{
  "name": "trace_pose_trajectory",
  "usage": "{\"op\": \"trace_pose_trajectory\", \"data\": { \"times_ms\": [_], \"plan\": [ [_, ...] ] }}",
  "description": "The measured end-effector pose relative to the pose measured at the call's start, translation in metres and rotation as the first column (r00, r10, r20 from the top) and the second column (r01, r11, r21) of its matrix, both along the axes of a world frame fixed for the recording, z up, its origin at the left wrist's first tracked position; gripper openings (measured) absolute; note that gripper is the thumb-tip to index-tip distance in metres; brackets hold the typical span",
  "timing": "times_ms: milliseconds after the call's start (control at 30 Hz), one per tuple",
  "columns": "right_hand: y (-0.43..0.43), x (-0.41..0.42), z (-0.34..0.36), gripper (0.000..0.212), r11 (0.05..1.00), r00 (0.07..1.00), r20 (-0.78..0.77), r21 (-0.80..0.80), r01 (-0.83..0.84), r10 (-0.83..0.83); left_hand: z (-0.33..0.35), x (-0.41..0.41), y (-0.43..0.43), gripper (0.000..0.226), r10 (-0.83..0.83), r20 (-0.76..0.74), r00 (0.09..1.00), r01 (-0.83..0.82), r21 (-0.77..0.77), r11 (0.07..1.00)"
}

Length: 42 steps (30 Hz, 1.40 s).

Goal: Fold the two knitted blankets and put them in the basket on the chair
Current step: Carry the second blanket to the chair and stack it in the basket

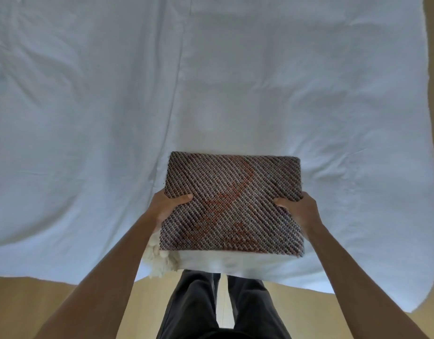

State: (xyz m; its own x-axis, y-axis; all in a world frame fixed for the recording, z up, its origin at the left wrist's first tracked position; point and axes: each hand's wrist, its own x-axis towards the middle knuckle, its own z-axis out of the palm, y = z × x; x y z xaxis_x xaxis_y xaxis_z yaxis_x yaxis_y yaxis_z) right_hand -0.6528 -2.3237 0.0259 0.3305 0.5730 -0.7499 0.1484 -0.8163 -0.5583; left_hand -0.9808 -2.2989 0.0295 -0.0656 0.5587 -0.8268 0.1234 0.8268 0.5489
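Blanket point(232, 204), folded, is held over the near edge of the bed point(88, 94), its sides clasped in the grip of the left hand point(166, 206) and right hand point(300, 207), likely so the folds are kept together.

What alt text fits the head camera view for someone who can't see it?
A left hand and right hand grip the sides of a folded knitted blanket, brown with orange patches, thumbs on top, over the near edge of a white bed sheet. Cream tassels hang at its near left corner.
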Motion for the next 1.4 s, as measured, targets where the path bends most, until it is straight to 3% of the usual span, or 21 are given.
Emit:
{"op": "trace_pose_trajectory", "data": {
  "times_ms": [133, 333, 433, 500, 633, 800, 967, 1200, 1400],
  "plan": [
    [-0.022, 0.013, 0.049, 0.031, 0.997, 0.979, -0.192, -0.028, 0.069, -0.073, 0.05, 0.0, -0.014, 0.067, 0.004, 0.023, 1.0, -0.004, 0.03, 1.0],
    [-0.054, 0.029, 0.121, 0.07, 0.997, 0.932, -0.362, 0.064, 0.036, -0.01, 0.115, 0.007, -0.036, 0.072, -0.013, 0.056, 0.998, 0.006, 0.126, 0.992],
    [-0.068, 0.033, 0.142, 0.073, 0.991, 0.93, -0.366, 0.133, 0.01, 0.04, 0.13, 0.012, -0.04, 0.071, -0.034, 0.076, 0.997, 0.023, 0.146, 0.989],
    [-0.074, 0.035, 0.15, 0.063, 0.988, 0.946, -0.324, 0.154, 0.031, 0.021, 0.137, 0.017, -0.036, 0.067, -0.069, 0.074, 0.995, 0.057, 0.154, 0.986],
    [-0.094, 0.037, 0.159, 0.058, 0.973, 0.946, -0.311, 0.173, 0.154, -0.094, 0.141, 0.025, -0.024, 0.055, -0.173, 0.063, 0.983, 0.16, 0.173, 0.972],
    [-0.141, 0.019, 0.165, 0.058, 0.912, 0.896, -0.324, 0.174, 0.372, -0.303, 0.141, 0.028, -0.01, 0.066, -0.371, 0.055, 0.927, 0.356, 0.185, 0.916],
    [-0.213, -0.017, 0.171, 0.049, 0.766, 0.766, -0.343, 0.169, 0.62, -0.544, 0.148, 0.045, -0.004, 0.057, -0.608, 0.059, 0.792, 0.586, 0.211, 0.783],
    [-0.313, -0.061, 0.181, 0.033, 0.471, 0.505, -0.296, 0.182, 0.863, -0.811, 0.158, 0.105, -0.032, 0.04, -0.837, 0.05, 0.545, 0.813, 0.211, 0.542],
    [-0.408, -0.087, 0.18, 0.029, 0.206, 0.261, -0.291, 0.206, 0.957, -0.921, 0.162, 0.161, -0.097, 0.054, -0.944, 0.082, 0.32, 0.921, 0.206, 0.33]
  ]
}}
